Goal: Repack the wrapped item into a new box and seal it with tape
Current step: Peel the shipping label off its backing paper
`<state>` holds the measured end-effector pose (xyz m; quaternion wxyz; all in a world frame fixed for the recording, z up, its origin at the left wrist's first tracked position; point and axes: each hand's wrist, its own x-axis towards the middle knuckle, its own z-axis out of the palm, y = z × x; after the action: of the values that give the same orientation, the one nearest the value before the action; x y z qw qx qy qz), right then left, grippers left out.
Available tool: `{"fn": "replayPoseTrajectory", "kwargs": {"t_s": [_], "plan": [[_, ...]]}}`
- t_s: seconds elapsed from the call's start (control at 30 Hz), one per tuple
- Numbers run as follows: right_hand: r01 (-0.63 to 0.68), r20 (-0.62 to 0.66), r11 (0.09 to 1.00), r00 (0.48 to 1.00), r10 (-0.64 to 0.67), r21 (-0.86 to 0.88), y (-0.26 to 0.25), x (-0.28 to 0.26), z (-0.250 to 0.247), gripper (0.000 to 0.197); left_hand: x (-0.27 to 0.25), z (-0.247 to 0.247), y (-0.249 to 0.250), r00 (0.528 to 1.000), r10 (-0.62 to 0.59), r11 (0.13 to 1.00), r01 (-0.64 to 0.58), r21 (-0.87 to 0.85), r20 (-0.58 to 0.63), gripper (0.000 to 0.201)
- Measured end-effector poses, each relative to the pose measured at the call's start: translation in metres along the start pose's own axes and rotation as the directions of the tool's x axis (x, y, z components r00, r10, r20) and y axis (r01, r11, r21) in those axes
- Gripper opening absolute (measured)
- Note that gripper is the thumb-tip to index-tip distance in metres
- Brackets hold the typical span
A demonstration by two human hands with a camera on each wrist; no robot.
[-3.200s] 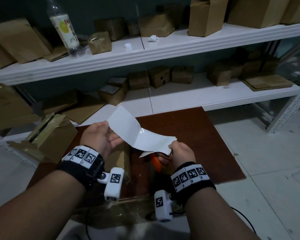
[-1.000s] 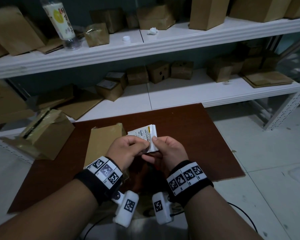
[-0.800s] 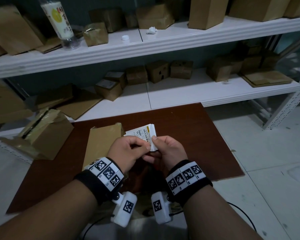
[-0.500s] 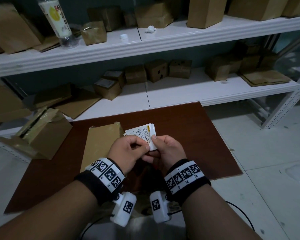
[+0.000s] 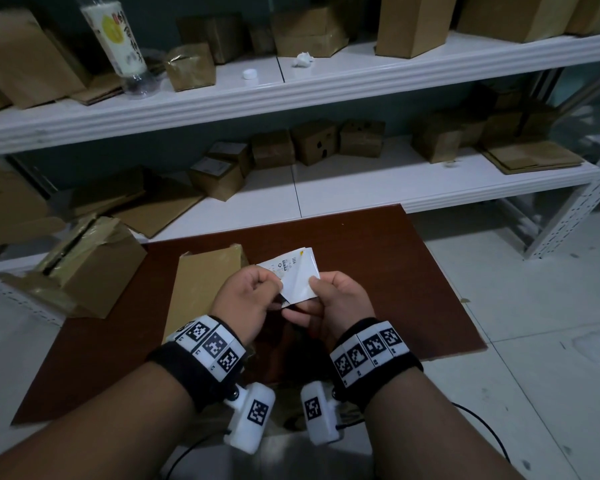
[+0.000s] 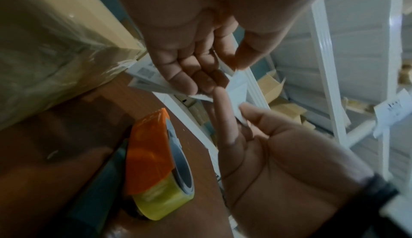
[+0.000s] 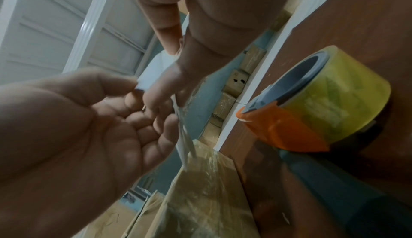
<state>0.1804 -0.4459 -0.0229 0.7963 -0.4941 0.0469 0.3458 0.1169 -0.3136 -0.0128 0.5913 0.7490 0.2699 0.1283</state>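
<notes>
Though both hands pinch the label [image 5: 293,277], its print is unreadable

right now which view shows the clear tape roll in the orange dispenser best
The right wrist view: the clear tape roll in its orange dispenser lies unobstructed on the brown board, grey core facing the camera. The left wrist view shows it too, more edge-on. In the head view it is hidden behind the hands.

The white label [image 5: 288,275] carries small print (too blurred to read); the bottle [image 5: 116,39] bears illegible characters.
</notes>
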Motion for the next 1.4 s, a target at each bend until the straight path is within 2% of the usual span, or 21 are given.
{"fn": "replayPoseTrajectory", "kwargs": {"t_s": [0.07,0.13,0.23,0.33,0.47,0.5,0.63,0.7,0.8,0.83,0.9,0.97,1.03,1.17,1.23,1.27,1.3,1.33,1.4], "plan": [[-0.004,-0.018,1.000,1.000,0.003,-0.025,-0.001,0.001,-0.001,0.012,0.001,-0.001,0.000,0.998,-0.056,0.995,0.053,-0.086,-0.034,0.020],[-0.012,-0.033,0.998,0.999,0.010,-0.066,0.000,0.001,0.000,0.013,-0.002,-0.001,0.003,0.998,-0.055,0.991,0.050,-0.127,-0.038,0.017],[-0.016,-0.042,0.996,0.999,0.012,-0.088,0.002,0.001,0.002,0.014,-0.003,-0.002,0.004,0.999,0.028,0.998,-0.030,-0.049,-0.030,0.027],[-0.025,-0.053,0.996,0.998,0.021,-0.091,0.002,0.002,0.002,0.014,-0.003,-0.002,0.005,0.999,0.030,1.000,-0.030,0.002,-0.031,0.033],[-0.037,-0.062,0.996,0.998,0.031,-0.087,0.000,0.003,0.000,0.015,-0.001,-0.006,0.005,0.993,0.047,0.996,-0.039,0.080,-0.106,0.009],[-0.037,-0.069,0.997,0.997,0.032,-0.074,0.000,0.003,0.000,0.014,0.001,-0.009,0.005,0.990,0.031,0.995,-0.018,0.094,-0.138,0.011],[-0.035,-0.171,0.997,0.984,0.045,0.062,-0.002,0.005,-0.007,0.011,0.014,-0.020,0.004,0.956,-0.069,0.997,0.052,-0.065,-0.284,0.029],[-0.037,-0.239,0.987,0.968,0.074,0.154,-0.004,0.007,-0.014,0.011,0.020,-0.030,0.004,0.932,-0.143,0.983,0.094,-0.159,-0.334,0.052],[-0.059,-0.314,0.972,0.940,0.131,0.228,-0.011,0.007,-0.022,0.007,0.029,-0.044,-0.001,0.929,-0.187,0.967,0.116,-0.227,-0.319,0.083],[-0.060,-0.329,0.964,0.933,0.147,0.259,-0.012,0.009,-0.026,0.006,0.031,-0.047,-0.004,0.930,-0.194,0.959,0.113,-0.259,-0.313,0.081],[-0.063,-0.339,0.933,0.921,0.191,0.353,-0.013,0.017,-0.034,0.009,0.030,-0.051,0.002,0.918,-0.247,0.923,0.125,-0.363,-0.311,0.048],[-0.065,-0.318,0.864,0.914,0.252,0.499,-0.012,0.025,-0.046,0.030,0.029,-0.057,0.004,0.909,-0.292,0.886,0.140,-0.441,-0.297,0.017],[-0.049,-0.329,0.823,0.902,0.280,0.566,-0.010,0.032,-0.058,0.044,0.029,-0.064,0.003,0.908,-0.292,0.880,0.131,-0.457,-0.301,0.007],[0.022,-0.422,0.877,0.882,0.209,0.480,-0.013,0.035,-0.081,0.044,0.022,-0.069,0.010,0.915,-0.230,0.897,0.068,-0.436,-0.332,0.003],[0.021,-0.485,0.898,0.847,0.218,0.440,-0.014,0.033,-0.082,0.034,0.016,-0.068,0.013,0.930,-0.185,0.909,0.040,-0.414,-0.317,0.005],[-0.037,-0.542,0.934,0.806,0.237,0.354,-0.013,0.033,-0.082,0.025,0.013,-0.068,0.013,0.936,-0.161,0.916,0.025,-0.399,-0.311,0.006],[-0.130,-0.599,0.962,0.761,0.251,0.239,-0.012,0.033,-0.080,0.025,0.011,-0.069,0.013,0.941,-0.141,0.924,0.014,-0.382,-0.306,0.007],[-0.216,-0.655,0.970,0.717,0.237,0.114,-0.010,0.033,-0.081,0.034,0.008,-0.069,0.013,0.946,-0.125,0.928,0.004,-0.373,-0.300,0.007],[-0.337,-0.714,0.939,0.674,0.187,-0.072,-0.008,0.024,-0.076,0.060,0.002,-0.072,0.013,0.950,-0.091,0.935,-0.021,-0.354,-0.297,0.009]]}}
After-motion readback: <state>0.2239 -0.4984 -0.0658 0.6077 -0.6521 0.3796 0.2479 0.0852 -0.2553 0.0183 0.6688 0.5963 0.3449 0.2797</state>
